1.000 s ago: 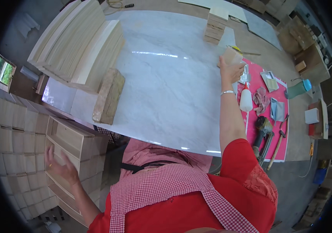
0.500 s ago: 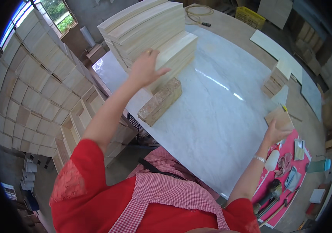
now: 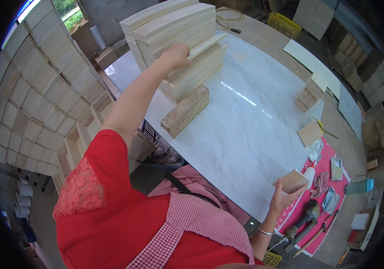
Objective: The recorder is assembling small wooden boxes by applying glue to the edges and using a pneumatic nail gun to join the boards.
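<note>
My left hand (image 3: 175, 58) is closed on the near end of a thin pale wooden board (image 3: 209, 46), tilted up a little from the top of a low stack of boards (image 3: 196, 78). Behind it rises a taller stack of the same boards (image 3: 174, 24). A rough brown block, like a brick (image 3: 186, 111), lies on the table in front of the low stack. Near the table's right edge, my right hand (image 3: 285, 197) grips a small square wooden panel (image 3: 293, 181), held up at a slant with the fingers behind it.
Another small wooden panel (image 3: 310, 133) lies on the white marbled tabletop (image 3: 245, 130), with a pile of small panels (image 3: 311, 92) beyond. On the right, a pink cloth (image 3: 313, 224) carries a power tool (image 3: 306, 215), a hammer and rags. Stacked wooden boxes (image 3: 30, 103) fill the left.
My left hand has closed on the top board and raised it slightly. My right hand has come back toward me with a small panel, leaving another on the table.
</note>
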`<action>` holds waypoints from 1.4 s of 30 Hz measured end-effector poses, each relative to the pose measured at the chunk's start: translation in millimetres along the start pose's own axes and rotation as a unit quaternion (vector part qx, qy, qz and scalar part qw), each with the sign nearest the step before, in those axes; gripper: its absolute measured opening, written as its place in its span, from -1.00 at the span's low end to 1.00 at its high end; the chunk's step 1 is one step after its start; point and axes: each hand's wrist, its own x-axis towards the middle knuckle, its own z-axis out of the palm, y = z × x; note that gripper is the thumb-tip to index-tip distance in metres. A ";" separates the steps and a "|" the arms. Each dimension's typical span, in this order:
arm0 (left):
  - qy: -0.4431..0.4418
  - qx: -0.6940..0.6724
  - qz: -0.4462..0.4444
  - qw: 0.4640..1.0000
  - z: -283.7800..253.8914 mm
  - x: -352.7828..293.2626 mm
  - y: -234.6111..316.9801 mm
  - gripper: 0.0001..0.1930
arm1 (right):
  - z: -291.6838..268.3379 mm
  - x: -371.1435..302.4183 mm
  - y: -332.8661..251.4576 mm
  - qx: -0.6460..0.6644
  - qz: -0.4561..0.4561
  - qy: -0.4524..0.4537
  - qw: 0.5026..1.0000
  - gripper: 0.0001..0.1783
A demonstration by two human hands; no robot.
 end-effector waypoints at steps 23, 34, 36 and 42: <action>0.160 -0.116 0.024 0.980 -15.6 -10.8 4.5 -0.74 | -23.7 -48.9 -11.3 0.009 -0.061 0.006 0.998 0.17; -0.028 -0.016 0.236 0.971 42.1 -124.1 90.6 -0.64 | -8.6 -81.2 17.4 0.018 0.047 0.095 0.994 -0.23; -0.012 0.056 0.302 0.952 71.0 -132.6 74.3 -0.60 | -9.7 -84.6 14.2 0.072 0.072 0.074 0.992 -0.36; 0.123 0.053 0.417 0.899 109.0 -143.6 79.4 -0.50 | -8.9 -91.5 5.6 0.104 0.089 0.060 0.989 -0.68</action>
